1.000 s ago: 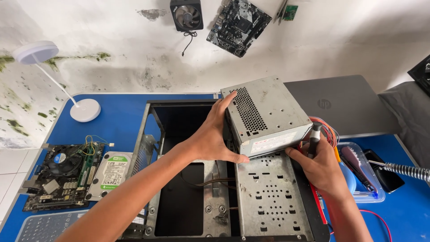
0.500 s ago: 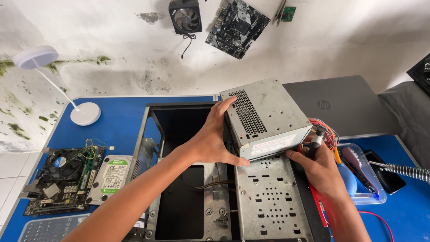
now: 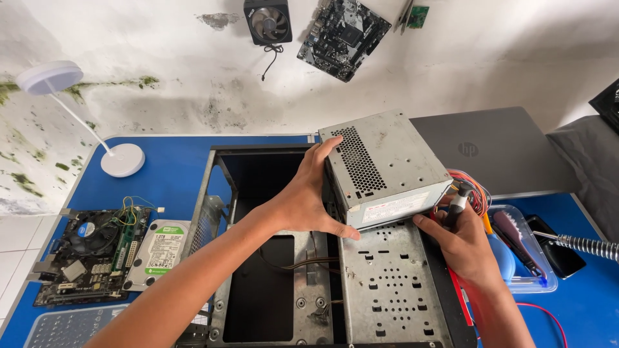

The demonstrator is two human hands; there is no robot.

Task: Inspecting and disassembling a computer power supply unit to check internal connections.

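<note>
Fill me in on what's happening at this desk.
A person has an open computer case lying on a blue desk and holds a grey power supply tilted over its top corner. The left hand grips the vented side; the right hand props the lower edge by the bundle of coloured wires, with what looks like a tool handle in its fingers. A motherboard and hard drive lie to the left, a closed laptop behind.
</note>
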